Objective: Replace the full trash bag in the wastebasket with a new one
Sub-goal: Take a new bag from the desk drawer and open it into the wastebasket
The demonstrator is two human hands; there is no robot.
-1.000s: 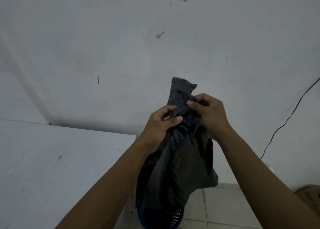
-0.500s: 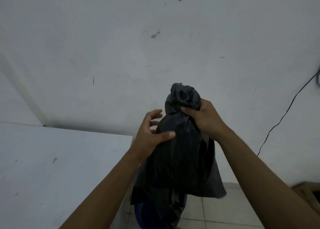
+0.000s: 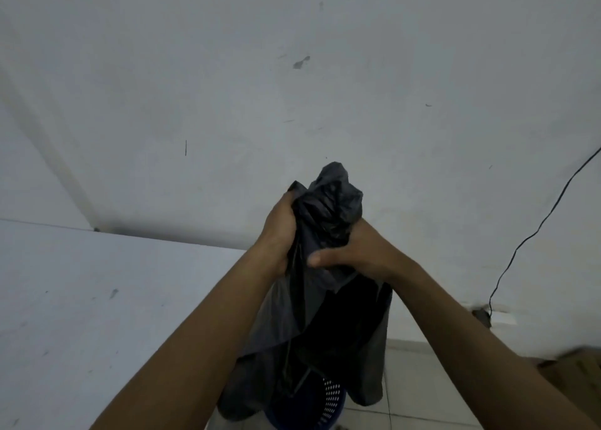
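Note:
A black trash bag [image 3: 328, 325] hangs in front of me, its top bunched into a crumpled wad. My left hand [image 3: 279, 234] grips the bunched neck from the left. My right hand [image 3: 354, 250] holds the same neck from the right, thumb lying across the plastic. Both hands touch the bag close together. Below the bag, a dark blue perforated wastebasket [image 3: 330, 403] stands on the floor, mostly hidden by the hanging plastic.
A white table [image 3: 97, 299] fills the lower left, its corner near the bag. A white wall stands behind. A black cable [image 3: 533, 234] runs down the wall at right to a socket [image 3: 484, 315]. A brown cardboard box [image 3: 572, 374] sits at the lower right on the tiled floor.
My left hand went from an open touch on the bag's side to a grip on its neck. The right hand slid lower, and the bag's top stands more bunched above both hands.

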